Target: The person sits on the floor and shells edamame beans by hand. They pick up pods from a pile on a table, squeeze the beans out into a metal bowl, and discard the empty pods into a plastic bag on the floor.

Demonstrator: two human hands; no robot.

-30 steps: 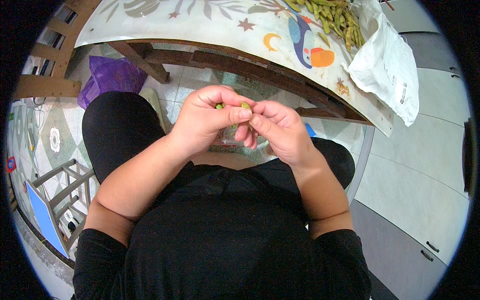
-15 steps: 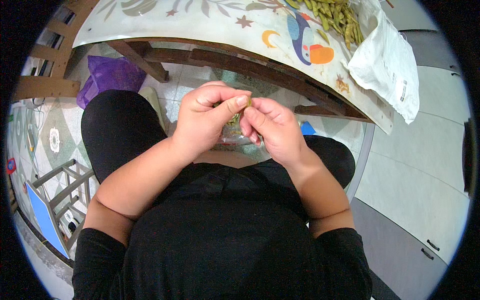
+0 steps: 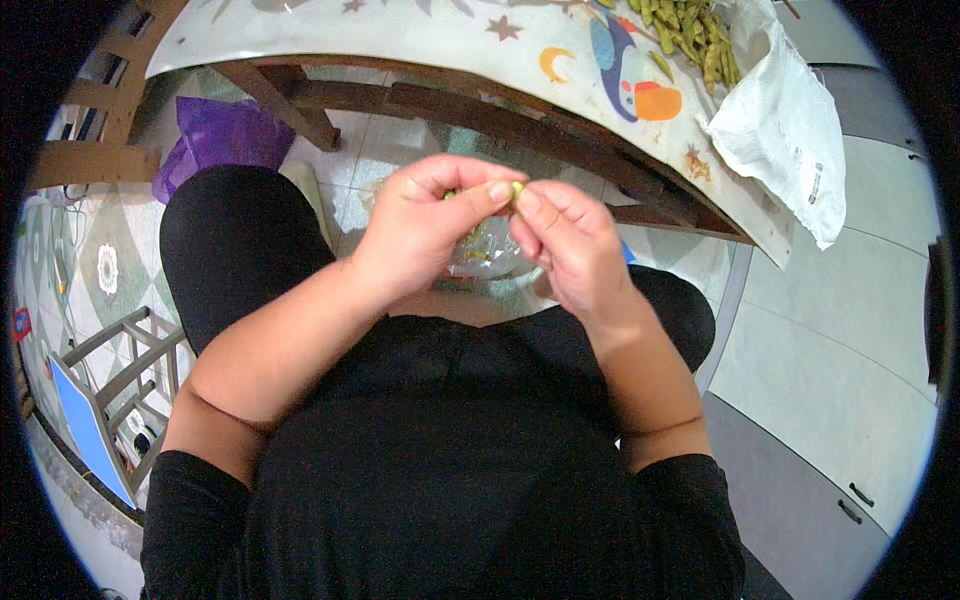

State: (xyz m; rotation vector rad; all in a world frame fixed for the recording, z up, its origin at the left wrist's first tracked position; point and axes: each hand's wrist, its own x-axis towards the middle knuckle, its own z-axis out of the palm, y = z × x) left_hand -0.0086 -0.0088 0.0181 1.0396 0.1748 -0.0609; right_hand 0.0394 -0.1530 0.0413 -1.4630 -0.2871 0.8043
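Observation:
A small green bean pod (image 3: 517,192) is pinched between my two hands, over my lap. My left hand (image 3: 432,215) grips it with thumb and forefinger; a bit of green also shows behind that thumb. The thumb and fingertips of my right hand (image 3: 572,235) close on the pod's other side. Most of the pod is hidden by the fingers. Below the hands, partly covered by them, is a clear plastic bag (image 3: 492,262) with yellowish-green bits in it. A pile of green bean pods (image 3: 690,35) lies on the table at the far right.
The table (image 3: 420,35), with a printed cover, stands ahead of my knees. A white woven sack (image 3: 790,140) hangs over its right corner. A purple mesh bag (image 3: 225,140) sits on the floor at left, and a tipped stool (image 3: 100,410) with a blue top lies nearer.
Both hands have shifted slightly to the right, still pinching together. More light green shows between the fingertips now, and more of the plastic bag below is visible.

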